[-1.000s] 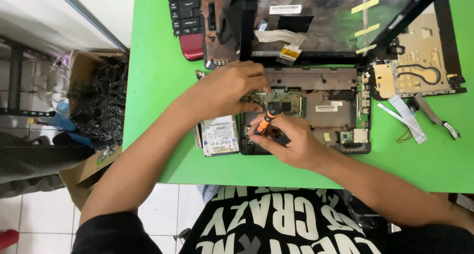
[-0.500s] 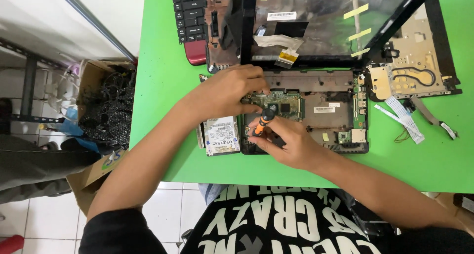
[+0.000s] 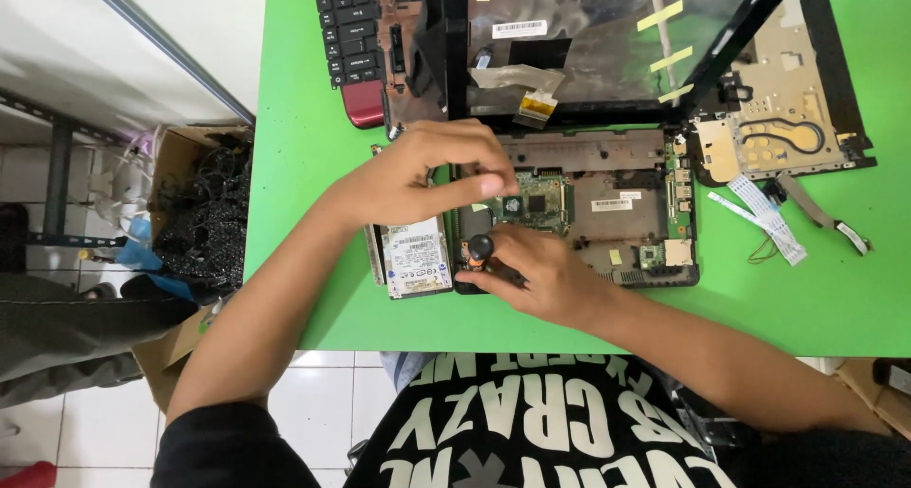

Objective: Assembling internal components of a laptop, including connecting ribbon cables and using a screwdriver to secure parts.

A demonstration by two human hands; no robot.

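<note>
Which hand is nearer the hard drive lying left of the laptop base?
Left. The left hand hovers just above the hard drive; the right hand grips a screwdriver just right of it.

The screwdriver (image 3: 479, 251) shows only its black and orange cap; the shaft and tip sit hidden under the right hand (image 3: 541, 275), so where the tip meets the laptop base (image 3: 607, 213) cannot be told. The left hand (image 3: 422, 180) covers the base's near left corner, and what its fingers (image 3: 489, 170) press on is hidden. The keyboard (image 3: 356, 42) and the screen frame (image 3: 607, 42) are cut off by the top edge (the labels are too small to read).
</note>
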